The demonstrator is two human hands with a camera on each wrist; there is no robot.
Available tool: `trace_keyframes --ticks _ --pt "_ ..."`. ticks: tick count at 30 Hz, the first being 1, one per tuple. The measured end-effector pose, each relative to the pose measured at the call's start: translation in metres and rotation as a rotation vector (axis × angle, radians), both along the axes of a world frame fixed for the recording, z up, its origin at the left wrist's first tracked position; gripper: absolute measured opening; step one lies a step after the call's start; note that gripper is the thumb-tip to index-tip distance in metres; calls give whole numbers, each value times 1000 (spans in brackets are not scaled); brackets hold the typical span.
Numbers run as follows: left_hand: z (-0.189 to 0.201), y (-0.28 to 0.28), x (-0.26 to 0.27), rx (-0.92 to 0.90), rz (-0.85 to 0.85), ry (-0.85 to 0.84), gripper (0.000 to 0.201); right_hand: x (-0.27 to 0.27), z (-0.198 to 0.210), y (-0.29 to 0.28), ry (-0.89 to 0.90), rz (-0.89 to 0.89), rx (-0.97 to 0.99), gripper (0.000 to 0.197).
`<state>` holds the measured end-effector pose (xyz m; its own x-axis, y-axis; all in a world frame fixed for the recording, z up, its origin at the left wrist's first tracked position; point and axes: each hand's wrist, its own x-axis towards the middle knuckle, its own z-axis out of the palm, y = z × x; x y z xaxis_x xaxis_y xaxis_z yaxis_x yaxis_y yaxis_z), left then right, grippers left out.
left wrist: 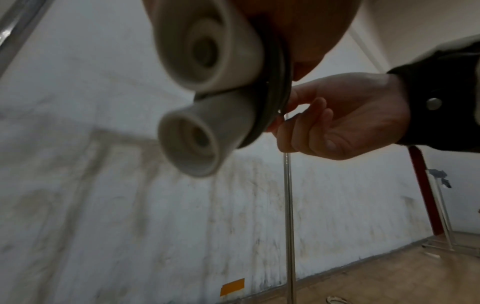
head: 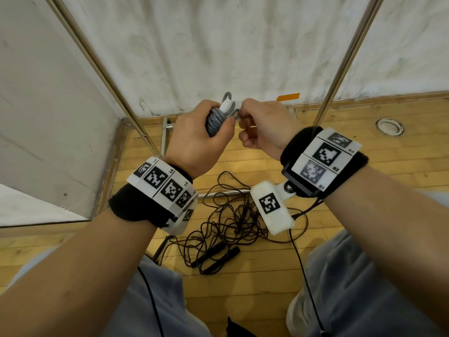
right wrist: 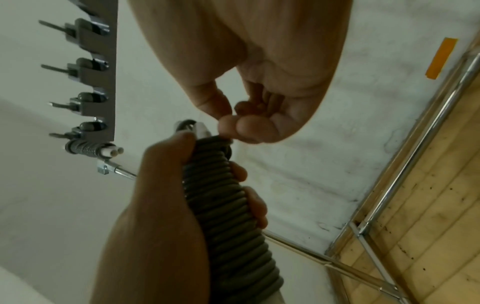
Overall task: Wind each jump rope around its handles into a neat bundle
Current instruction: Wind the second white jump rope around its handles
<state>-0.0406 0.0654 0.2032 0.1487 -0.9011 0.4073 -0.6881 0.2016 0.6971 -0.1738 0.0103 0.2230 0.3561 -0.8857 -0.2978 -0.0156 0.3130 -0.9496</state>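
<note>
A grey jump rope bundle (head: 216,120) is wound in tight coils around two white handles (left wrist: 207,82), whose round ends fill the left wrist view. My left hand (head: 201,135) grips the coiled bundle (right wrist: 228,205) around its middle. My right hand (head: 257,122) pinches the rope's end at the top of the bundle, thumb and fingertips (right wrist: 241,125) pressed together against the top coil. A small grey loop (head: 228,96) sticks up above the white handle tips. On the floor below lies a tangled black jump rope (head: 226,227) with two black handles (head: 218,259).
Two slanted metal poles (head: 340,76) of a frame stand against a white wall. A rack with hooks (right wrist: 91,82) holds another wound grey bundle (right wrist: 88,151). Orange tape (head: 288,96) marks the wall. Wooden floor lies below, and my knees are at the bottom of the head view.
</note>
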Motion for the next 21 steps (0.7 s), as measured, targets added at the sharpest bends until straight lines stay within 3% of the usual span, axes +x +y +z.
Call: trace_keyframes --ticks 5,8,13,21 --pt "-1 -2 -1 37 24 80 24 2 0 2 35 12 -146 15" --pt "3 -3 -5 35 28 226 20 -1 3 -3 -79 -14 -38 18" --pt "5 0 -12 18 -72 321 16 -3 0 -5 -154 -17 140 9" --pt "2 -9 -4 303 -166 444 7 6 -12 1 -211 -77 27 23"
